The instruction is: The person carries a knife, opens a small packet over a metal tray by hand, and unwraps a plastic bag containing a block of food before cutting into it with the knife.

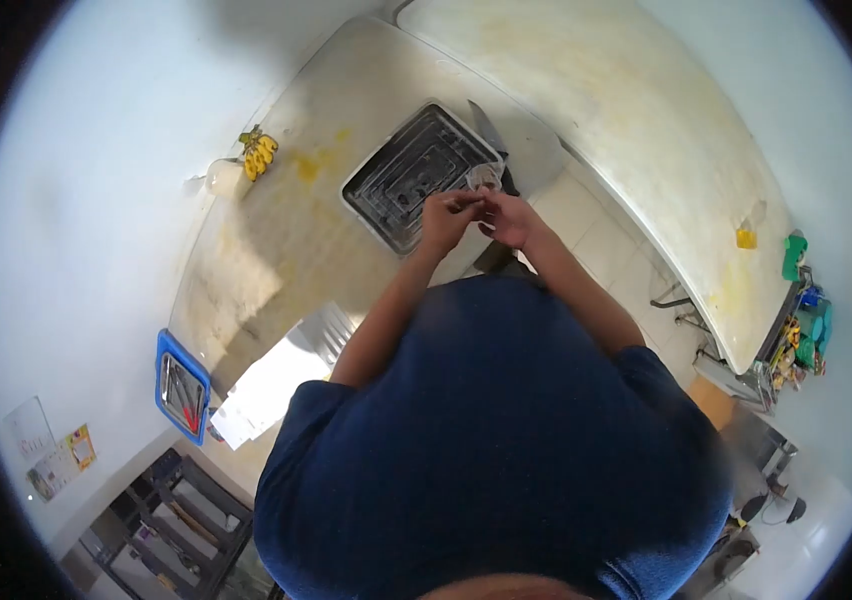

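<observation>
My left hand point(445, 219) and my right hand point(512, 219) meet at the lower right edge of a black tray point(381, 217) with a pale rim. The fingers of both hands are drawn together at one spot; whatever lies between them is too small to make out. Just beyond the fingertips is a clear plastic cup point(486, 174), and I cannot tell whether a hand touches it. A knife point(487, 128) with a dark handle lies at the tray's right side, its handle partly hidden behind the cup and my right hand.
Bananas point(259, 152) and a whitish container point(228, 179) stand at the table's left edge. A blue-rimmed tray point(163, 371) with tools and white sheets point(276, 380) are at lower left. A second table point(646, 130) holds a yellow-filled clear container point(746, 239) and a green item point(794, 257).
</observation>
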`<state>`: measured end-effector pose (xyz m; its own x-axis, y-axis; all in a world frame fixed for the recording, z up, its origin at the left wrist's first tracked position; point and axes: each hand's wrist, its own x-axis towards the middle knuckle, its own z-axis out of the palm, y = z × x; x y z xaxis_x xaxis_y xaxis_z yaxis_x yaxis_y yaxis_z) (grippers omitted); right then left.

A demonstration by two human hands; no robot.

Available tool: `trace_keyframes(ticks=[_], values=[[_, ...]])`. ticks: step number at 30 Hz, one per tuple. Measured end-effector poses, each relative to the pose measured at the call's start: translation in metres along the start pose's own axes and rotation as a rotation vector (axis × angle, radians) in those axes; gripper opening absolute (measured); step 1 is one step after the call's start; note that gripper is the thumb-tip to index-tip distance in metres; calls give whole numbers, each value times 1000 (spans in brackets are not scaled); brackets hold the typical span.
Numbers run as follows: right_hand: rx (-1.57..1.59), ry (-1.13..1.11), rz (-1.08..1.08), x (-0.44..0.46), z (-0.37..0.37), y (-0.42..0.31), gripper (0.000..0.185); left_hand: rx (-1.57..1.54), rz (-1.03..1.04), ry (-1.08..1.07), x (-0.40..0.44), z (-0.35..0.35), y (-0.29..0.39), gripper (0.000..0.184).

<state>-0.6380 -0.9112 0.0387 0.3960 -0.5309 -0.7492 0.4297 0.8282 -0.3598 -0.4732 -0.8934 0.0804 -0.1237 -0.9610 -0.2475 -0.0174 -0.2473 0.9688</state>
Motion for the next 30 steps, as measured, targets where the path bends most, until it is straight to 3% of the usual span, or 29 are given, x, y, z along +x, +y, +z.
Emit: trace_keyframes(ticks=[1,5,8,11,13,16,17,20,21,24,27,30], values=[[-18,-2,-21,-8,-1,-2,21,-209,-115,15,-1,3,2,12],[-322,110,-318,-46,33,-15,18,-587,-193,-30,3,-1,-8,22],[-382,-6,-527,-68,57,-29,17,-678,-256,-129,11,-5,-5,20],[-454,-136,-615,-77,62,-48,15,-726,-152,-286,17,-10,8,17],[-633,-147,-668,-85,68,-59,12,-581,-28,-380,20,-13,29,14],[-1140,-199,-1199,-122,88,-83,13,-228,284,-531,35,-32,44,14],[-1446,-106,-1236,-120,75,-91,22,-81,406,-579,43,-41,47,14],[-1867,6,-1257,-163,115,-95,24,147,328,-670,48,-57,94,17],[-1922,51,-1370,-160,116,-92,20,211,422,-645,52,-60,99,18],[-2109,218,-1471,-130,105,-82,13,396,452,-656,66,-66,96,17],[-2140,276,-1562,-93,93,-65,11,761,471,-526,83,-59,84,15],[-2026,449,-1449,-58,85,-49,15,1011,432,-258,71,-43,93,13]])
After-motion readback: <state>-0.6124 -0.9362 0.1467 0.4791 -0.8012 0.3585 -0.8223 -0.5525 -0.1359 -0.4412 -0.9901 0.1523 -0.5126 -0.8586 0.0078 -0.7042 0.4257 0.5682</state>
